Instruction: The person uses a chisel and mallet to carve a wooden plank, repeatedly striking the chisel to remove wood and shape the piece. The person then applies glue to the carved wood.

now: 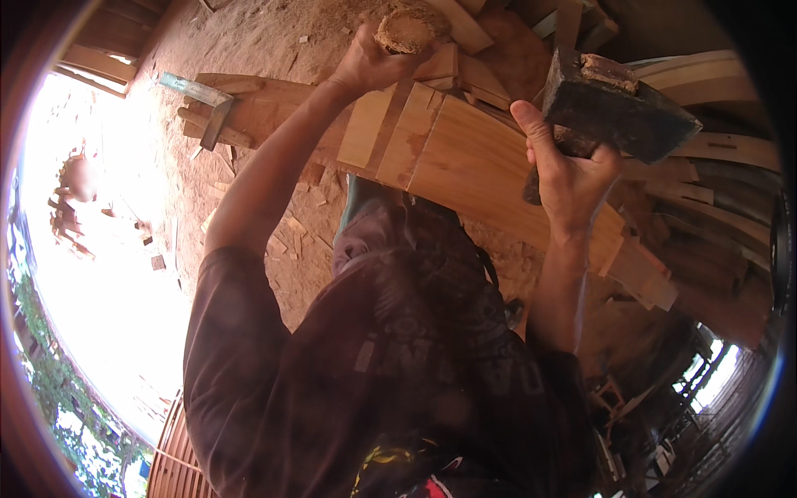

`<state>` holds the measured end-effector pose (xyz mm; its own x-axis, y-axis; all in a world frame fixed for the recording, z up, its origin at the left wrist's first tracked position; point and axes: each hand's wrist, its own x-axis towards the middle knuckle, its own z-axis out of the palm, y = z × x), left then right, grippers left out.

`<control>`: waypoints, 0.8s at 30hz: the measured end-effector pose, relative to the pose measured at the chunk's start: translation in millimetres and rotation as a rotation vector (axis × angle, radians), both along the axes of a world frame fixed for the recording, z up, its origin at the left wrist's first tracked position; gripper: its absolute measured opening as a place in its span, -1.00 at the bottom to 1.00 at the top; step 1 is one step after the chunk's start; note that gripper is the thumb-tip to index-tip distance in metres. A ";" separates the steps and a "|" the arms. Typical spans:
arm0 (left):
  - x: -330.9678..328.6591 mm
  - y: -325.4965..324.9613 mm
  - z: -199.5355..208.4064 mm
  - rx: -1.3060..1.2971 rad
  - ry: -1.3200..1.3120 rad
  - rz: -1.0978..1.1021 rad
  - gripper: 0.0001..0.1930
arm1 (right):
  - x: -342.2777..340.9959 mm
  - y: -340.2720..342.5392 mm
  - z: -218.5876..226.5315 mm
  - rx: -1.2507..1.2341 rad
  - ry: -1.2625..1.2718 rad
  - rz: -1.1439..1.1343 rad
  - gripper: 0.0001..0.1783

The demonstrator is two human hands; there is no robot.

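Observation:
My right hand (573, 178) is raised over the right part of a long wooden panel (490, 149), wrapped round the handle of a mallet with a heavy, dark, block-shaped head (631, 116). The rough wooden end of that handle shows through the top of the head. Beyond the panel's far edge, my left hand (365, 62) is closed round a round wooden piece (405, 33) with a frayed, tan top. The lower part of this piece is hidden. The mallet head is apart from it. The panel is made of joined boards and lies crosswise in front of me.
A tool with a pale blue handle (184, 85) and dark metal head rests on boards at the left. Curved planks (714, 79) are stacked at the right. Wood chips and offcuts (295, 224) litter the dusty ground. Strong sunlight washes out the left side.

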<state>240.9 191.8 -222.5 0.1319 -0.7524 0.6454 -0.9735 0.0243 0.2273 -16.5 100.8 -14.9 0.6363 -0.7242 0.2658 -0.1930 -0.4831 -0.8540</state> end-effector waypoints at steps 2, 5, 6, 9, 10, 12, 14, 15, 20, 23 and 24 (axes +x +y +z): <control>-16.4 -2.1 16.0 0.034 0.470 -0.100 -0.52 | -1.7 -1.5 0.0 -0.015 -0.019 -0.012 -0.61; -18.4 -1.1 24.9 -0.057 0.266 -0.126 -0.63 | 3.5 -4.5 9.8 -0.094 -0.163 -0.047 -0.70; -18.1 0.3 24.7 -0.076 0.140 -0.124 -0.64 | 10.1 -5.2 17.9 -0.126 -0.248 -0.059 -0.73; -18.9 4.0 21.8 -0.020 0.087 -0.103 -0.61 | 36.4 -4.1 33.8 -0.312 -0.403 -0.047 -0.79; -23.3 4.8 16.4 -0.025 0.197 -0.070 -0.60 | 42.4 -4.3 31.0 -0.431 -0.374 -0.023 -0.79; -27.6 1.9 9.4 -0.082 0.167 -0.060 -0.60 | 39.7 -6.7 -11.9 -0.692 0.028 0.067 -0.74; -30.6 6.2 11.0 -0.154 0.074 -0.086 -0.61 | 44.2 -8.3 -58.4 -0.645 0.443 0.187 -0.71; -33.2 5.3 20.8 -0.187 0.115 -0.094 -0.62 | 44.0 -11.3 -57.5 -0.607 0.389 0.181 -0.72; -39.6 24.8 10.2 -0.107 -0.008 -0.069 -0.64 | 34.8 -11.4 -36.6 -0.446 0.214 0.165 -0.77; -32.0 27.5 9.7 -0.083 0.049 -0.094 -0.69 | 43.7 2.0 -49.7 -0.483 0.183 0.186 -0.75; -32.7 29.6 8.3 -0.076 0.152 -0.099 -0.72 | 42.9 3.6 -54.6 -0.496 0.226 0.206 -0.74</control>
